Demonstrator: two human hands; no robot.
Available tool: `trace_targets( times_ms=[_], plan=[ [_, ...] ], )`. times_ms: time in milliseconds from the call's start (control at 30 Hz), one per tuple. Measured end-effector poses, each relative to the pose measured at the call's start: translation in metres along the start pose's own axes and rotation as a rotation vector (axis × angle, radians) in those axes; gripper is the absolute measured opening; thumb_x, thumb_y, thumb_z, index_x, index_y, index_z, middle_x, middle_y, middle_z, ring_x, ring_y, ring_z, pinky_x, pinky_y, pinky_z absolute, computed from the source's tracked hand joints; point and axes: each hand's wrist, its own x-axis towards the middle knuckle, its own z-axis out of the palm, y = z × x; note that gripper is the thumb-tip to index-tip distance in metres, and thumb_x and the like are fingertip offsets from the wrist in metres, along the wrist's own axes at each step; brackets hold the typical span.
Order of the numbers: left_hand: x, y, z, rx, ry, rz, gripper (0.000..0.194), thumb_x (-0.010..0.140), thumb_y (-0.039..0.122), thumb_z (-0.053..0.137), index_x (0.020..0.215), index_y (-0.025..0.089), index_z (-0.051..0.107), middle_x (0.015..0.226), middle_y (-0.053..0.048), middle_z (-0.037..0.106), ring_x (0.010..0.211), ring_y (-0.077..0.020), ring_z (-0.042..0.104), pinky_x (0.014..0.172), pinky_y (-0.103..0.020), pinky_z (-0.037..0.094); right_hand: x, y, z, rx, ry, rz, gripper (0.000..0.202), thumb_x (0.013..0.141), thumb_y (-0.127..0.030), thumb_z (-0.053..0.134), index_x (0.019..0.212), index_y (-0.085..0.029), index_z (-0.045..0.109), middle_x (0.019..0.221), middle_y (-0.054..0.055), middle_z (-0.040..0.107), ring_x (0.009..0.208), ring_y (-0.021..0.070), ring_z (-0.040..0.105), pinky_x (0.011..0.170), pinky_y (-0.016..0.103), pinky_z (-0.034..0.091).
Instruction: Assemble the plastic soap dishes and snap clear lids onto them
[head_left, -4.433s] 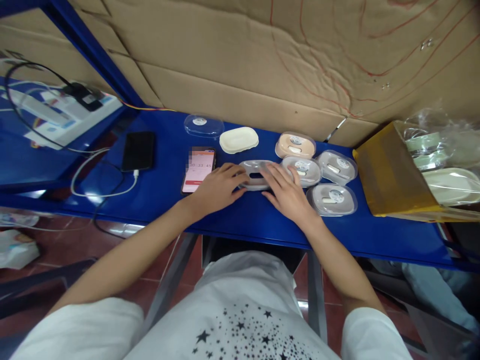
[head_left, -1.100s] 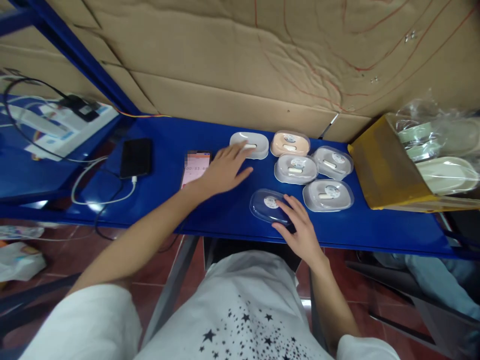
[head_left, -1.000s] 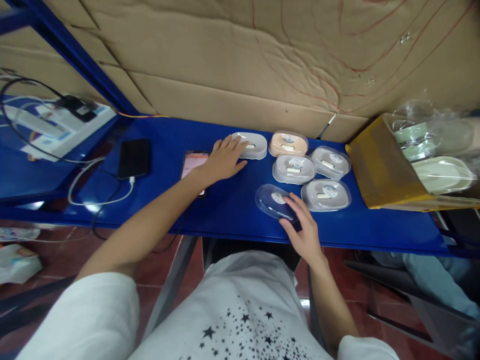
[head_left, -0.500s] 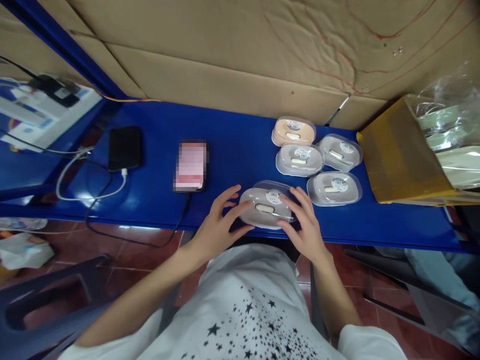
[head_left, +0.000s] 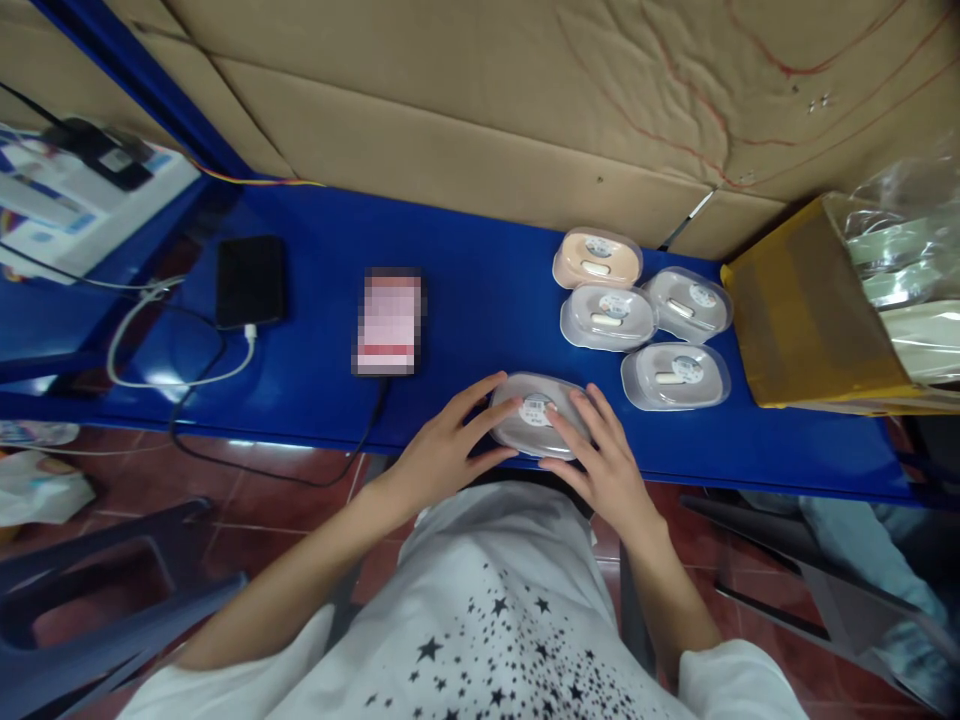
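A grey oval soap box with a clear lid and round sticker (head_left: 534, 415) rests near the front edge of the blue table (head_left: 465, 300). My left hand (head_left: 442, 445) presses on its left side, fingers spread over the lid. My right hand (head_left: 604, 460) presses on its right side. Behind it to the right stand three closed grey boxes (head_left: 607, 315) (head_left: 688, 303) (head_left: 673, 375) and one peach box (head_left: 596, 258).
A phone with a pink screen (head_left: 388, 320) lies left of the hands, a black phone (head_left: 249, 280) with a white cable farther left. A yellow carton (head_left: 806, 305) holding bagged soap boxes stands at the right. Cardboard lines the back wall.
My left hand fetched the grey box base from the back, my right hand brought the clear lid. The lid now sits on the base, both hands pressing it by the front edge.
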Motion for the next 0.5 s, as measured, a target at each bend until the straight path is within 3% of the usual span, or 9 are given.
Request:
trace_targets(
  times_ms=[167, 300, 433, 500],
  plan=[
    [0.002, -0.001, 0.0, -0.096, -0.09, -0.036, 0.066, 0.107, 0.036, 0.07, 0.166, 0.036, 0.039, 0.181, -0.015, 0.032, 0.164, -0.0323, 0.043, 0.122, -0.056, 0.056, -0.007, 0.005, 0.001, -0.026, 0.014, 0.007, 0.076, 0.103, -0.042, 0.077, 0.169, -0.05, 0.041, 0.175, -0.001, 0.047, 0.167, 0.038, 0.035, 0.13, 0.068, 0.045],
    [0.006, -0.004, -0.006, -0.114, -0.133, -0.092, 0.058, 0.107, 0.038, 0.07, 0.16, 0.036, 0.046, 0.178, -0.012, 0.038, 0.16, -0.0305, 0.049, 0.122, -0.053, 0.056, 0.0, 0.002, 0.007, -0.081, -0.021, 0.018, 0.075, 0.105, -0.044, 0.072, 0.171, -0.05, 0.037, 0.181, 0.0, 0.037, 0.169, 0.0376, 0.03, 0.133, 0.07, 0.038],
    [0.014, -0.004, -0.009, 0.043, -0.034, -0.131, 0.054, 0.106, 0.038, 0.069, 0.156, 0.03, 0.049, 0.173, -0.016, 0.044, 0.157, -0.0343, 0.052, 0.124, -0.058, 0.053, 0.006, -0.001, 0.006, -0.111, -0.017, 0.065, 0.086, 0.108, -0.048, 0.066, 0.177, -0.047, 0.015, 0.187, 0.005, 0.017, 0.17, 0.0391, 0.025, 0.135, 0.074, 0.024],
    [0.023, -0.006, -0.009, 0.176, 0.069, -0.174, 0.052, 0.106, 0.036, 0.068, 0.154, 0.025, 0.05, 0.169, -0.021, 0.048, 0.156, -0.0386, 0.052, 0.125, -0.062, 0.05, 0.002, 0.005, -0.001, -0.115, 0.027, 0.075, 0.088, 0.109, -0.048, 0.065, 0.178, -0.045, 0.01, 0.187, 0.007, 0.019, 0.17, 0.0385, 0.028, 0.135, 0.072, 0.025]
  ],
)
